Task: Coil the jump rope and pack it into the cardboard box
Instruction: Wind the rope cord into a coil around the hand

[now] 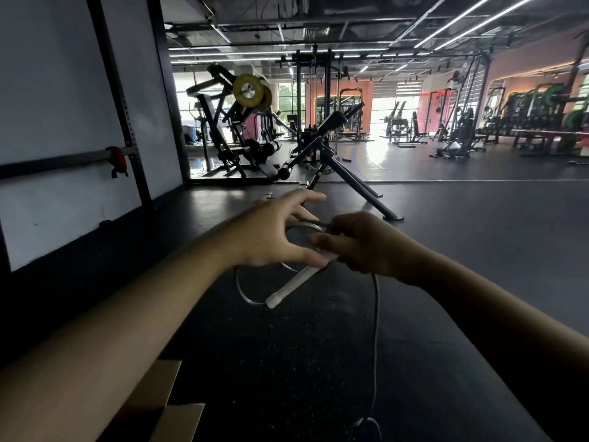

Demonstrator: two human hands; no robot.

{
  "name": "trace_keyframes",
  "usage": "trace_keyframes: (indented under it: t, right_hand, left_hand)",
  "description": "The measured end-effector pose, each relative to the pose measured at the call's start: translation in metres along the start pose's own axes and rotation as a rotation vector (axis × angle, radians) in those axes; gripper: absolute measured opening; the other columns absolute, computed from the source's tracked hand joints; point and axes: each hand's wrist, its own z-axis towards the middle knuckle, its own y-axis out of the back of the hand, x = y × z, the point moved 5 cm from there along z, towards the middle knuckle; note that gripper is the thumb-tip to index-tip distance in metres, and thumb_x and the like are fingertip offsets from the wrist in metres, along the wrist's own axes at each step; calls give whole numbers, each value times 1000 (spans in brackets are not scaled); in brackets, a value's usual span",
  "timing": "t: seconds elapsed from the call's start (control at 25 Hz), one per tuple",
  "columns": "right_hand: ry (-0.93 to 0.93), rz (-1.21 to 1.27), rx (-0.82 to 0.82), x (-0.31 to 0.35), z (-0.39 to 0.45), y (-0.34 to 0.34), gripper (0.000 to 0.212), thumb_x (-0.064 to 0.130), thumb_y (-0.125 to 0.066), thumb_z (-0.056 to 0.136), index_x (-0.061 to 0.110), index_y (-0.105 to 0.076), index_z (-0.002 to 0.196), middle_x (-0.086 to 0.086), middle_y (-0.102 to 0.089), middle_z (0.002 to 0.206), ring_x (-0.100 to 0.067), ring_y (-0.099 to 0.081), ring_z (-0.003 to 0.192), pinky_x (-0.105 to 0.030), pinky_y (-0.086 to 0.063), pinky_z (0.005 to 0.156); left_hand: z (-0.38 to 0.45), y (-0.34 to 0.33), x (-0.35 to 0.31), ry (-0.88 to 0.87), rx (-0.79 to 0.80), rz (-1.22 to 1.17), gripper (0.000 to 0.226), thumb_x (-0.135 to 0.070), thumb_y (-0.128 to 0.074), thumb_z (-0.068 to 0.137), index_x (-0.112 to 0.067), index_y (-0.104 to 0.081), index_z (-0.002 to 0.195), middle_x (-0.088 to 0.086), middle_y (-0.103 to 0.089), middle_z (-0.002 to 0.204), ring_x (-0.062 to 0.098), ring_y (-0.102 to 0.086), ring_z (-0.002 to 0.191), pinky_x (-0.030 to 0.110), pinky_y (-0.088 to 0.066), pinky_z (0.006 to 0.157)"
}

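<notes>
Right hand [366, 242] gripped white handle [299, 279] and jump rope [377, 330] loops; left hand [271, 231] spread beside them; cardboard box [165, 406] at bottom-left floor [287, 346].

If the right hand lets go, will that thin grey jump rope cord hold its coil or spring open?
Probably spring open: the thin grey jump rope cord forms round, wiry loops rather than limp folds, so it looks fairly springy. Its free length hangs straight below the right hand, suggesting little weight. The white handle pinched with the loops may swing loose.

A dim gym with black speckled rubber floor [318, 362], white wall panel [57, 90], black weight machines [229, 122] and bright far windows [382, 113].
</notes>
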Motion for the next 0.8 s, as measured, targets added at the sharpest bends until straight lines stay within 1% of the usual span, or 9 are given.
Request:
trace_keyframes:
  t: [0.08,0.2,0.32,0.44,0.48,0.56,0.6,0.68,0.8]
  right_hand:
    - [18,3,-22,7,0,2,33,38,-68,94,6,-64,88,-1,-56,58,-11,-45,43,-18,-35,39]
    - [27,86,-66,11,-3,9,36,37,-73,89,10,-53,103,2,-58,58,-8,-43,41,-17,-34,38]
    - [57,168,-47,13,-7,11,40,34,-70,92,5,-48,109,-1,-55,61,-9,-41,42,-17,-34,38]
    - [42,323,-21,4,-12,12,43,49,-57,95,7,-56,103,-4,-52,66,-16,-44,51,-28,-39,45]
    - [15,352,-28,-2,-14,15,49,55,-52,96,7,-61,103,-5,-50,69,-17,-46,54,-32,-42,50]
    - [-56,396,-59,-17,-17,19,57,61,-46,97,10,-70,103,-6,-49,71,-18,-50,58,-33,-45,55]
    - [-74,425,-71,-22,-20,19,57,62,-46,96,12,-73,100,-6,-49,71,-18,-49,58,-32,-44,55]
    - [-56,479,-90,-27,-24,8,53,61,-45,96,17,-74,92,-8,-48,72,-20,-42,57,-30,-36,53]
    - [38,504,-125,-19,-27,-16,47,54,-40,102,21,-73,105,-13,-51,80,-15,-34,54,-28,-26,51]
  left_hand:
    - [11,-8,-13,45,47,53,87,-52,-90,58,-42,-50,134,-13,-68,124,8,-63,111,36,-52,95]
    - [17,-17,-11,80,-24,-75,47,-48,-88,62,-32,-71,103,-7,-77,89,14,-73,86,42,-59,81]
    - [10,-25,-11,55,-30,-269,20,-29,-86,75,-21,-77,91,-3,-80,87,11,-74,89,24,-56,75]
    - [4,-25,-7,74,-61,-498,21,-17,-82,81,-10,-77,100,-5,-80,90,1,-74,87,10,-50,74]
    - [1,-21,-3,110,-106,-559,23,-19,-81,82,-8,-76,102,-4,-80,85,-2,-72,71,8,-48,64]
    - [-2,-15,9,180,-233,-750,32,-29,-80,81,-5,-75,101,13,-70,81,0,-48,37,11,-34,39]
    - [-2,-12,17,194,-319,-887,39,-37,-81,78,-5,-75,100,14,-64,90,3,-35,34,15,-26,35]
    - [-2,-9,26,236,-536,-1133,36,-47,-79,77,-14,-75,93,14,-68,102,4,-25,36,19,-17,35]
    - [-2,-12,22,325,-755,-1247,25,-44,-70,89,-19,-70,92,1,-80,85,4,-26,40,20,-17,38]
